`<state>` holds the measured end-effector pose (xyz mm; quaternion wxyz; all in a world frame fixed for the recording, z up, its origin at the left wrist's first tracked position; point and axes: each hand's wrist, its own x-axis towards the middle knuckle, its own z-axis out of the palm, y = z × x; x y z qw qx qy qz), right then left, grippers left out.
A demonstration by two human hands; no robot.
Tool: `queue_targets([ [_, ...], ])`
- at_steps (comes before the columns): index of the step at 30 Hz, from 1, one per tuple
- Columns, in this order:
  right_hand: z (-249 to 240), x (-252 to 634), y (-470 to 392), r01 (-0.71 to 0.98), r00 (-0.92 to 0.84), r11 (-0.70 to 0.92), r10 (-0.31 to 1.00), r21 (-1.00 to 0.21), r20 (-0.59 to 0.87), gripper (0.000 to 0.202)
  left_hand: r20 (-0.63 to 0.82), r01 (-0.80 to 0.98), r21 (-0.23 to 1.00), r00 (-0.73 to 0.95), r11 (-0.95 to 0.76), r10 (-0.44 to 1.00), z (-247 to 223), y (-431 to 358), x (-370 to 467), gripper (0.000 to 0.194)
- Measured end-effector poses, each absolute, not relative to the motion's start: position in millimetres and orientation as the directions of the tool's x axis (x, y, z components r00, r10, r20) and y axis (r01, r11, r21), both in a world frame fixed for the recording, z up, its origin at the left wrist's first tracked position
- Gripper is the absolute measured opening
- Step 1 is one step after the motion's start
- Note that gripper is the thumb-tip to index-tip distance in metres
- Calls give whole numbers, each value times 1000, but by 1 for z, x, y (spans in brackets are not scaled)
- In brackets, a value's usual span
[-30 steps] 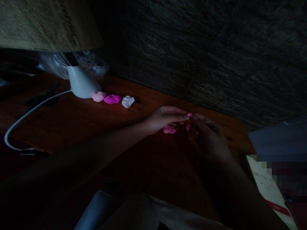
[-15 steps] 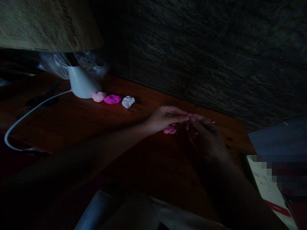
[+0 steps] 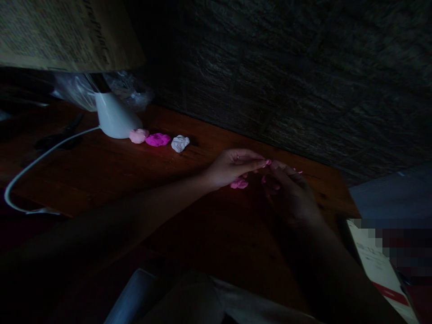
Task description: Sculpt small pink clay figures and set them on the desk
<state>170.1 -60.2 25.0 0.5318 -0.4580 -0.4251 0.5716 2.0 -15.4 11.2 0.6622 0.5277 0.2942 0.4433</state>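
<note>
A small piece of pink modelling clay is pinched between the thumb and fingers of my left hand, which wears a ring. Facing it, my right hand has its thumb and index fingertip pressed together at the piece's right edge. Another bit of pink clay shows by the right hand's curled lower fingers; it looks held there, though shadow hides much of it. Just below my left hand, a larger pink clay lump lies on the wooden table. Thin pale pink scraps show behind my right hand.
Light pink clay, magenta clay and white clay sit beside a lamp's white base. Its cable loops left. A dark stone-patterned wall rises behind, and a pale printed box stands at right.
The fingertips have shifted slightly apart, so more of the small pink piece shows between them. Both arms and the clay lumps stay nearly where they were.
</note>
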Motion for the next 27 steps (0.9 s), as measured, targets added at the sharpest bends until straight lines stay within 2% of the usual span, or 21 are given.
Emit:
queue_targets([
  [13, 17, 166, -64, -17, 55, 111, 992, -994, 110, 28, 45, -321, 942, 410, 98, 911, 10, -18, 5, 20],
  [21, 16, 165, -64, -62, 89, 99, 992, -993, 94, 26, 13, -357, 922, 410, 148, 912, 11, -21, 7, 25],
  [27, 18, 168, -63, -43, 122, 80, 990, -996, 75, 24, 47, -341, 936, 352, 81, 935, 17, -21, 5, 24],
])
